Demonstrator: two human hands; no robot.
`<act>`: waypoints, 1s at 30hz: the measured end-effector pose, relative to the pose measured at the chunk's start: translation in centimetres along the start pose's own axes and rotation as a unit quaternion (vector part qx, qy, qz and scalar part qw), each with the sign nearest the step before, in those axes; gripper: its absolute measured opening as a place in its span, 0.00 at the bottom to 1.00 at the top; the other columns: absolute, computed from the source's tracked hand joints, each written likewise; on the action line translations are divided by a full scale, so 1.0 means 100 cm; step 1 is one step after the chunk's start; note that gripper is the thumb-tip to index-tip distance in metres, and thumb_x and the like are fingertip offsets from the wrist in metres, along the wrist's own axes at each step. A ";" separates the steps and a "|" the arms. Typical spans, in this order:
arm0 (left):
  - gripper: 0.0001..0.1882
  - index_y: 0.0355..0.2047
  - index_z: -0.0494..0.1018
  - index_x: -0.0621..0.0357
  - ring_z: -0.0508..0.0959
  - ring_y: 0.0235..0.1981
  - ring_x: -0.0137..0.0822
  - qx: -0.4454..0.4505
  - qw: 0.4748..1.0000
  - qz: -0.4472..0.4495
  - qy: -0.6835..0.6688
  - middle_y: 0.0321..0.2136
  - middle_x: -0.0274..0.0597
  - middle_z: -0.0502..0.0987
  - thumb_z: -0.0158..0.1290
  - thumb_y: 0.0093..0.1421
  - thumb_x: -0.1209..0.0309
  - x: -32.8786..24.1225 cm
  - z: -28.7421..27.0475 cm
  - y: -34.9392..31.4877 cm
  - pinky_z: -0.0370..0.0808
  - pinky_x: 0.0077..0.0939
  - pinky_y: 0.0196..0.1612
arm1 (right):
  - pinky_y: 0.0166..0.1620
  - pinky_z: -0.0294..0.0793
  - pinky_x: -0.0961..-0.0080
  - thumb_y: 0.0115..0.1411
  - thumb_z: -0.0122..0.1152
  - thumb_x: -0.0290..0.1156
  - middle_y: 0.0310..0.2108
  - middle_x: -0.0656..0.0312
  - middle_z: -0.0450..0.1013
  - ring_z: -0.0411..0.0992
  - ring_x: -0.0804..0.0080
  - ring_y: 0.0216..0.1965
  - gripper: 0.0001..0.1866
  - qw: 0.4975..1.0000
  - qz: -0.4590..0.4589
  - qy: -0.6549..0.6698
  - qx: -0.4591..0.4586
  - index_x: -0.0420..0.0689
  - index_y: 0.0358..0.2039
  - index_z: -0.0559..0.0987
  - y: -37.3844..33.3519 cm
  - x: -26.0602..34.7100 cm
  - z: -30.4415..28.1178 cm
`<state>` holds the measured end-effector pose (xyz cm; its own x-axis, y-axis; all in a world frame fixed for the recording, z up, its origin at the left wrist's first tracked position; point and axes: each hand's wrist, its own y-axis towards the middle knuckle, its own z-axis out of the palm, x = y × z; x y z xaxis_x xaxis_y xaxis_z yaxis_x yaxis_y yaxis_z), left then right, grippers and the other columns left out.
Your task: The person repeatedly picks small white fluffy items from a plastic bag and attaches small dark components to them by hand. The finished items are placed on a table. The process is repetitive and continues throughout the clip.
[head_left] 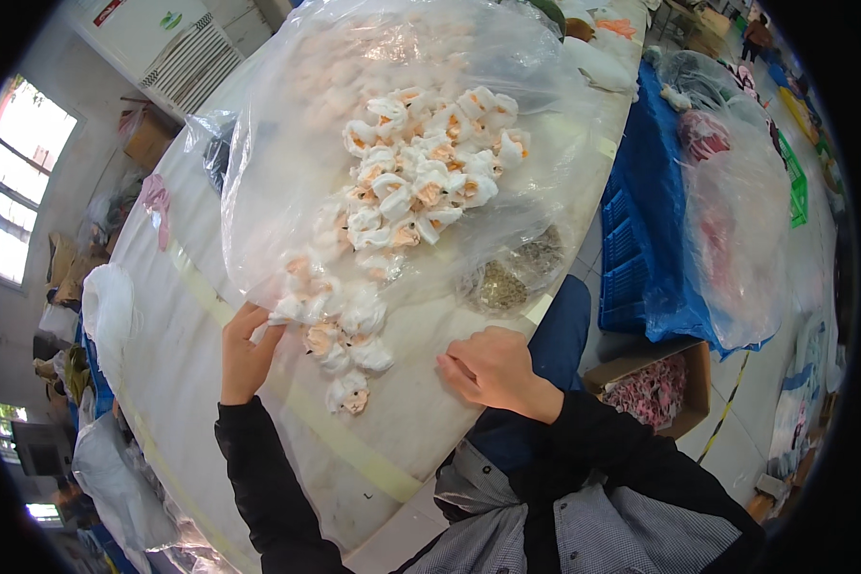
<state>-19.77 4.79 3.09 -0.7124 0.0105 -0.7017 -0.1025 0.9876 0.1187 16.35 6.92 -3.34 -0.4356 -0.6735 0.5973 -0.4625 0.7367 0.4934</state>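
Observation:
Small white fluffy plush pieces with peach-orange patches point(421, 177) lie heaped in a large clear plastic bag point(258, 191) on the table. Several more spill from its mouth toward me, and a single plush piece point(347, 393) rests nearest me. At the left side of that spill is my left hand point(249, 349), thumb and forefinger bent together at the bag's edge and a white piece. What they pinch is hidden. My right hand point(497, 368) rests on the table to the right of the loose pieces, fingers curled in; I cannot see what is inside.
A clear bag of small greenish-brown bits point(502, 285) lies by the table's right edge. Beyond that edge stand a blue crate point(622, 258) with bagged goods and a cardboard box point(694, 392) of pink scraps. Pale tape point(340, 435) crosses the whitish table point(191, 354).

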 end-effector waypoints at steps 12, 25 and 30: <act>0.14 0.45 0.78 0.67 0.72 0.36 0.24 -0.113 0.989 -0.056 -0.074 0.39 0.33 0.76 0.60 0.61 0.71 -0.008 0.025 -0.027 0.69 0.21 0.39 | 0.25 0.66 0.62 0.60 0.65 0.36 0.14 0.61 0.67 0.69 0.58 0.18 0.14 1.000 -0.005 -0.019 0.007 0.50 0.19 0.74 -0.001 -0.002 0.001; 0.08 0.43 0.80 0.64 0.67 0.25 0.14 -0.144 0.942 -0.042 -0.302 0.33 0.29 0.79 0.57 0.64 0.79 -0.092 0.054 -0.074 0.61 0.13 0.26 | 0.28 0.66 0.75 0.69 0.59 0.37 0.17 0.63 0.66 0.67 0.73 0.19 0.10 0.939 0.150 0.309 0.027 0.46 0.40 0.84 -0.008 0.008 -0.016; 0.16 0.51 0.76 0.66 0.71 0.28 0.14 0.051 0.919 -0.046 -0.389 0.39 0.30 0.79 0.58 0.62 0.83 -0.113 0.137 -0.055 0.66 0.12 0.29 | 0.33 0.68 0.85 0.72 0.59 0.31 0.34 0.67 0.74 0.69 0.83 0.31 0.15 0.814 0.267 0.515 -0.024 0.41 0.56 0.79 0.002 0.014 -0.036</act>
<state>-1.60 1.43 0.76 0.0111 -0.0053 -0.9999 -0.0435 0.9990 -0.0058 18.40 6.37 -0.12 0.3249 0.1340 0.9362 -0.3783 0.9257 -0.0012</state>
